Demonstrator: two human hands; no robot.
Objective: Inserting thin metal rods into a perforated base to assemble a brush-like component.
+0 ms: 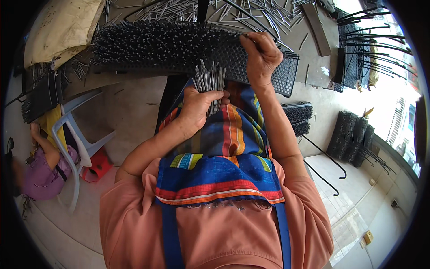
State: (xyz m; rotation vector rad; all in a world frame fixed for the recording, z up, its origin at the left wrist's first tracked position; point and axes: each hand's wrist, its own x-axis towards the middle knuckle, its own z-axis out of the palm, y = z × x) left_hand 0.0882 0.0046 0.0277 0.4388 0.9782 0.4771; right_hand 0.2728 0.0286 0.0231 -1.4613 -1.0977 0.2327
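My left hand (199,104) is closed round a bundle of thin grey metal strips (209,80), which fan out upward in front of my apron. Across the table's near edge lies a long black perforated panel (283,71). Dense dark upright tufts (148,45) fill its left and middle part, while open holes show at the right. Above that right part is my right hand (263,56), thumb and forefinger pinched at the panel's far edge. Whatever sits between those fingertips is too small to make out.
Many loose metal strips (264,15) lie scattered on the table behind the panel. A tan sack (62,31) stands at the far left. Another person (45,172) sits by a pale plastic chair (74,143) at left. Bristled black rolls (347,136) and long hooked rods (324,179) stand at right.
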